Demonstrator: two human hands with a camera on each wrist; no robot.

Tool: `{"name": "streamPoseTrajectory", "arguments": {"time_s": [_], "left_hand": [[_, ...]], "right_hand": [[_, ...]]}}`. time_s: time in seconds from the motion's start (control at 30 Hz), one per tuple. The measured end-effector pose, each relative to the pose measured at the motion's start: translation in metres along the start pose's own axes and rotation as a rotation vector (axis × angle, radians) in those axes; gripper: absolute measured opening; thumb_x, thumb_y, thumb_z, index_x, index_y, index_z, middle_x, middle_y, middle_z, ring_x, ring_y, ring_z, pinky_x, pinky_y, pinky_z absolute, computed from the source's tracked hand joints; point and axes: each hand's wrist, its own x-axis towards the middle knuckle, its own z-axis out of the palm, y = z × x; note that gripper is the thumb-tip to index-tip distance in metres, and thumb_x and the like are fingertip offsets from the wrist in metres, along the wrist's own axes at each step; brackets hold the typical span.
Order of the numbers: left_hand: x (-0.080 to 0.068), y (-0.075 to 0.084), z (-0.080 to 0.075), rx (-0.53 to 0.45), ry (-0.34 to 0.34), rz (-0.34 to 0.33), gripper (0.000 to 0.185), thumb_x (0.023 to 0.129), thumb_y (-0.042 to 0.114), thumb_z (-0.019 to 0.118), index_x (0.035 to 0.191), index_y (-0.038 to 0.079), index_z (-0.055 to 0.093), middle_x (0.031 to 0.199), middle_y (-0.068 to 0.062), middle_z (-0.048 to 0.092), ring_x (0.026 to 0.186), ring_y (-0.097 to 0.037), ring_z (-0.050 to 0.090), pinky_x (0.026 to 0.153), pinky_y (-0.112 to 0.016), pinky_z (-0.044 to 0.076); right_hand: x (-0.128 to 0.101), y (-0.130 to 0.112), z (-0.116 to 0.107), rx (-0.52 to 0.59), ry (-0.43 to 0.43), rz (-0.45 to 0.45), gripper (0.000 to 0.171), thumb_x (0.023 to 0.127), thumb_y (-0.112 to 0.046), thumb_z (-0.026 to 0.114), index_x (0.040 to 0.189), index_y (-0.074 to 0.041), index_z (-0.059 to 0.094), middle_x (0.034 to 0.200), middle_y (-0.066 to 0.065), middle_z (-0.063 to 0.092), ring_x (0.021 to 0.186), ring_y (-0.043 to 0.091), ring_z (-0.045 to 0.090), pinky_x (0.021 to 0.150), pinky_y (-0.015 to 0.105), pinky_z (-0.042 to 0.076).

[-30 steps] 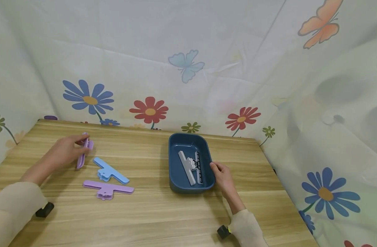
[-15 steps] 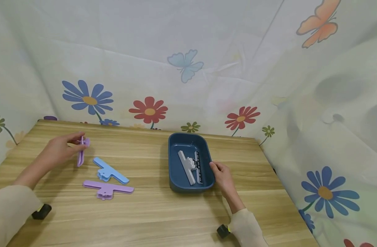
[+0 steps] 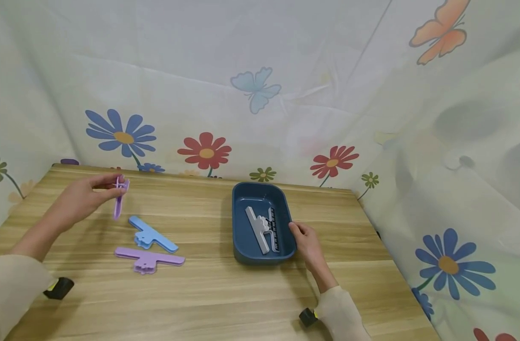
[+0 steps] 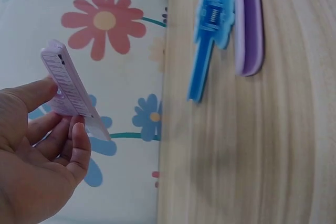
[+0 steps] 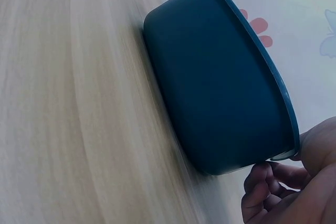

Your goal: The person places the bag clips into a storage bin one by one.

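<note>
My left hand [image 3: 83, 199] [image 4: 44, 153] pinches a pale purple clip [image 3: 118, 201] [image 4: 71, 90] and holds it lifted above the wooden table [image 3: 208, 293] at the far left. A blue clip [image 3: 152, 234] [image 4: 211, 30] and a second purple clip [image 3: 149, 258] [image 4: 249, 22] lie flat on the table just right of that hand. My right hand [image 3: 307, 244] [image 5: 286, 182] grips the right rim of a dark blue tray [image 3: 240, 227] [image 5: 215, 93]. In the tray lie a white clip [image 3: 258, 228] and a black clip [image 3: 275, 232].
A floral cloth backdrop [image 3: 260, 94] walls the table at the back and on both sides. The table's right edge [image 3: 387, 265] is close to the tray. Bare wood lies between the loose clips and the tray.
My left hand has lifted the pale purple clip off the table and raised it slightly toward the back. The right hand and the tray have stayed put.
</note>
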Motion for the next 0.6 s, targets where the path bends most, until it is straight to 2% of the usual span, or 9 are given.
{"name": "streamPoseTrajectory", "arguments": {"time_s": [0.37, 0.47, 0.6], "left_hand": [[-0.005, 0.02, -0.006, -0.028, 0.033, 0.046, 0.072, 0.104, 0.044, 0.061, 0.155, -0.002, 0.041, 0.139, -0.034, 0.054, 0.123, -0.051, 0.05, 0.09, -0.065, 0.045], [-0.006, 0.023, -0.009, -0.03, 0.044, 0.053, 0.072, 0.104, 0.044, 0.061, 0.155, -0.002, 0.041, 0.139, -0.033, 0.055, 0.123, -0.05, 0.051, 0.086, -0.057, 0.048], [-0.008, 0.024, -0.012, -0.018, 0.062, 0.059, 0.071, 0.103, 0.044, 0.063, 0.155, 0.0, 0.043, 0.137, -0.031, 0.058, 0.12, -0.046, 0.054, 0.078, -0.035, 0.049]], "right_hand": [[0.001, -0.001, 0.001, 0.008, 0.008, 0.011, 0.032, 0.107, -0.016, 0.059, 0.123, 0.009, 0.07, 0.121, 0.024, 0.07, 0.114, 0.033, 0.063, 0.1, 0.044, 0.049], [0.0, -0.001, 0.001, 0.012, 0.008, 0.012, 0.033, 0.107, -0.016, 0.059, 0.124, 0.01, 0.069, 0.122, 0.025, 0.07, 0.113, 0.033, 0.063, 0.1, 0.044, 0.049], [-0.001, -0.001, 0.001, 0.023, 0.003, 0.011, 0.034, 0.107, -0.017, 0.058, 0.124, 0.01, 0.069, 0.122, 0.025, 0.069, 0.114, 0.034, 0.063, 0.101, 0.046, 0.049]]}}
